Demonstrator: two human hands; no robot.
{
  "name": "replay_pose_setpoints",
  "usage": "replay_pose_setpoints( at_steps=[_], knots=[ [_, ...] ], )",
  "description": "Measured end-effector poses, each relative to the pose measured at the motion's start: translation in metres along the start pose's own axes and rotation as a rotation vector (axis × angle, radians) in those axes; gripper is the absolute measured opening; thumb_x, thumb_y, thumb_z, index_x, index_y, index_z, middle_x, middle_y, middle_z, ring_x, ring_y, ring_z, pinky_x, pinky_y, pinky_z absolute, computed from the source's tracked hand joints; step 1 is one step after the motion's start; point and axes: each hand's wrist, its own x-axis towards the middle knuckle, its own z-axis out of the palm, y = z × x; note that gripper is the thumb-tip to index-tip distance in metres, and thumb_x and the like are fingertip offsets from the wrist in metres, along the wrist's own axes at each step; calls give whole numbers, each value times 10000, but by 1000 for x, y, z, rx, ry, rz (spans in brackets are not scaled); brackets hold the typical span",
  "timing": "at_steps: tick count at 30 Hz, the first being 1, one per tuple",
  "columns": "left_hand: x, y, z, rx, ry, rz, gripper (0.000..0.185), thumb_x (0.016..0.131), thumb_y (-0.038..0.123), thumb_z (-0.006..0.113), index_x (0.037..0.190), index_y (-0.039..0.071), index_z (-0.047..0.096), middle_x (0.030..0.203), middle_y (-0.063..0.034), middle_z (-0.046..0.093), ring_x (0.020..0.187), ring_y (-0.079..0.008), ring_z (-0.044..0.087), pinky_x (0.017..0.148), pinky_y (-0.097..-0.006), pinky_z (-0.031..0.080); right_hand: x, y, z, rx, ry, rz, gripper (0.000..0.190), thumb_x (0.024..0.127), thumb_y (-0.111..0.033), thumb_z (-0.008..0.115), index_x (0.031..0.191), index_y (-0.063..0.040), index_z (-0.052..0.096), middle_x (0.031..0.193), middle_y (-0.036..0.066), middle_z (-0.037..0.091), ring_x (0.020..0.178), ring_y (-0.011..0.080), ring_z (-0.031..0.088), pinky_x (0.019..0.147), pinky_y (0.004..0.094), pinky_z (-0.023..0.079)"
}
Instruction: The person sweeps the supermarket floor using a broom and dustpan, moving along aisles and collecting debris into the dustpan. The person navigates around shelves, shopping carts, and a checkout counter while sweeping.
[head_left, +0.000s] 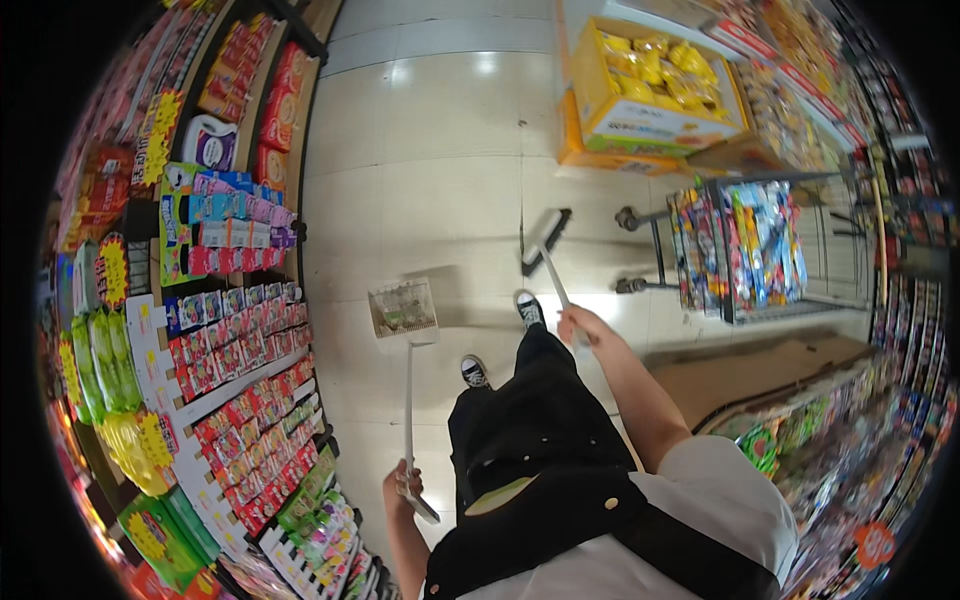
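My left hand (403, 484) grips the pale handle of a long-handled dustpan (409, 337). Its pan lies at floor level to the left of my feet, with greyish debris and a bit of green inside. In my right hand (585, 328) is the light-coloured handle of a broom (546, 244). The broom's dark bristles rest at the tiled floor ahead of my front shoe (529, 310), to the right of the dustpan and apart from it.
Shelves of small packaged goods (240, 360) line the left side. A yellow carton of wrapped snacks (656, 90) stands at the upper right. Below it is a wheeled wire cart (765, 247) full of packets, its casters (630, 285) reaching into the aisle. Flat brown cardboard (750, 371) lies nearby.
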Motion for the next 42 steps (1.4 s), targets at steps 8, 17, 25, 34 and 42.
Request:
replay_pose_setpoints(
  at_steps=[8,17,25,34,42],
  knots=[
    [-48,-81,56,-333,106,-4,257,842,262,501,922,25,440,628,-64,480,390,-102,357,364,-222,274,122,-179,35,-29,14,-4,77,820,-66,441,873,-93,392,472,27,364,384,142,380,367,290,360],
    [-92,-171,52,-740,228,139,280,878,264,442,973,4,481,621,-28,454,376,-59,321,344,-188,243,-32,-101,-2,-1034,-182,329,566,829,-110,432,1321,-119,152,519,20,377,382,116,382,345,275,354],
    [-167,-239,57,-774,459,270,243,848,241,495,920,12,456,592,-43,463,360,-76,333,332,-202,251,-59,119,-26,-1123,-547,1003,283,793,-104,535,1060,-131,445,531,-8,345,403,84,333,360,244,297],
    [-198,-288,67,-845,610,176,230,828,229,517,933,39,442,608,-51,495,356,-83,347,333,-199,260,-5,296,-36,-1142,-432,1011,74,721,-42,535,706,17,492,528,73,442,404,157,433,362,297,385],
    [-158,-262,96,-973,491,136,163,849,205,477,853,56,412,611,-39,463,404,-82,359,359,-195,280,66,-10,16,-848,-294,852,232,763,-12,510,974,-58,428,630,25,423,462,76,379,375,191,323]
  ],
)
